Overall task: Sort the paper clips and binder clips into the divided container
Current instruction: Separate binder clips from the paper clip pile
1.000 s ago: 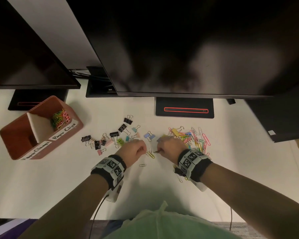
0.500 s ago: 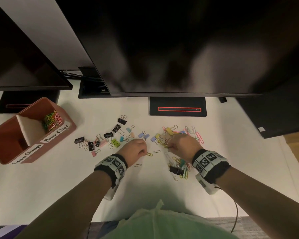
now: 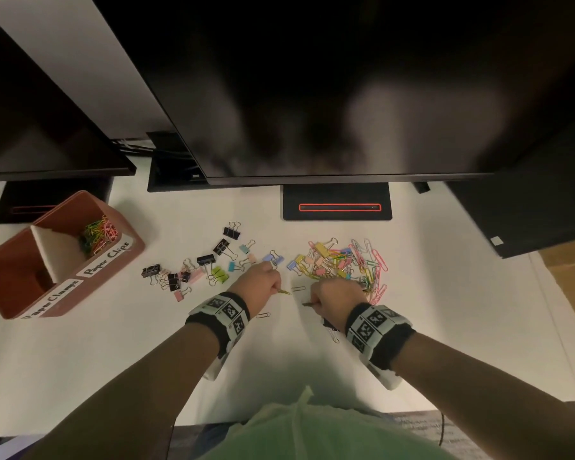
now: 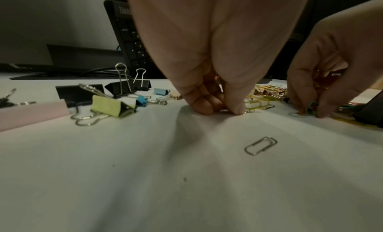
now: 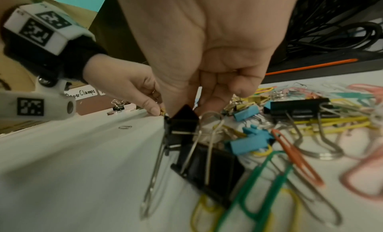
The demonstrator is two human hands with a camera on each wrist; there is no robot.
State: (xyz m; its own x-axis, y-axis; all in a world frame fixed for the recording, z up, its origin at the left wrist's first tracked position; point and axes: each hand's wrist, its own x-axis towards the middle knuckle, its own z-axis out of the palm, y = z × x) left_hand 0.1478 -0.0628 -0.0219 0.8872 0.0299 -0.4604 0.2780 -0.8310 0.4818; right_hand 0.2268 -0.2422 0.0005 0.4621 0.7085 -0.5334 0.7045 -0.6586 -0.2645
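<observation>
My left hand (image 3: 276, 287) pinches a yellow paper clip (image 3: 285, 292) low over the white desk; in the left wrist view its fingertips (image 4: 236, 110) touch the surface. Close to its right, my right hand (image 3: 314, 302) has its fingers curled round a small bunch of coloured paper clips (image 4: 310, 106). A mixed pile of paper clips and pastel binder clips (image 3: 342, 263) lies just beyond it. Black and pastel binder clips (image 3: 196, 268) are scattered left of my left hand. The brown divided container (image 3: 113, 270) stands far left, with paper clips (image 3: 97, 234) in its back compartment.
Loose silver paper clips (image 3: 298, 288) (image 3: 263, 315) lie between and below my hands. A black binder clip (image 5: 184, 121) sits right under my right palm. Monitors overhang the back of the desk, with a monitor base (image 3: 337, 202) behind the pile.
My right hand reached into the pile half a second ago and has drawn back toward me with clips in it. My left hand has stayed put with the yellow clip.
</observation>
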